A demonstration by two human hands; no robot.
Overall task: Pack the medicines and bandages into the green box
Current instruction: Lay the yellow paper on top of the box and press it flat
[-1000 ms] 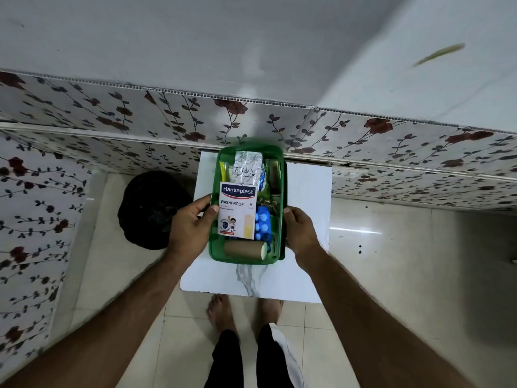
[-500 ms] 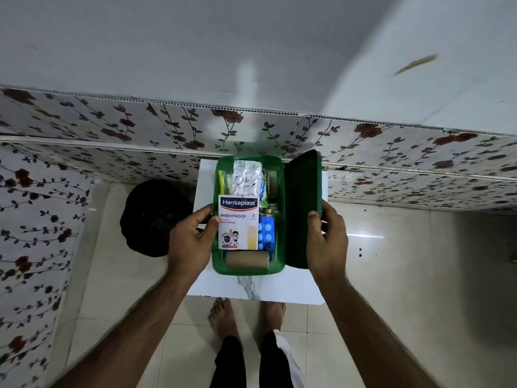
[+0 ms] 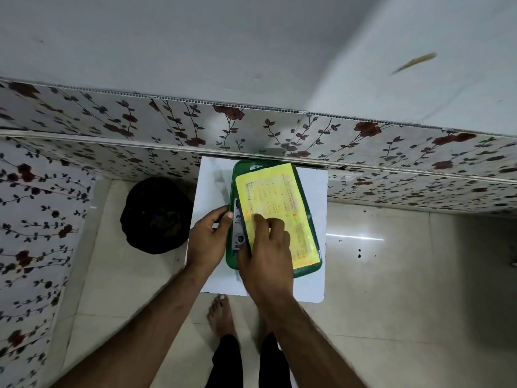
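Note:
The green box (image 3: 231, 261) stands on a small white table (image 3: 213, 189). Its green lid (image 3: 311, 219), with a yellow paper label (image 3: 275, 197) on top, lies tilted over the box and hides nearly everything inside. Only a strip of the white plaster packet (image 3: 238, 229) shows at the left edge, under the lid. My left hand (image 3: 208, 239) grips the box's left wall, thumb beside the packet. My right hand (image 3: 265, 252) rests on the lid's near left part, fingers curled at its edge.
A black rounded object (image 3: 156, 217) sits on the floor left of the table. Flower-patterned wall panels (image 3: 251, 130) run right behind the table and along the left side. My bare feet (image 3: 221, 312) stand at the table's near edge on glossy tiles.
The lid stood open to the right of the box in my right hand; it has now swung left over the box, covering the contents. My left hand stayed on the left wall.

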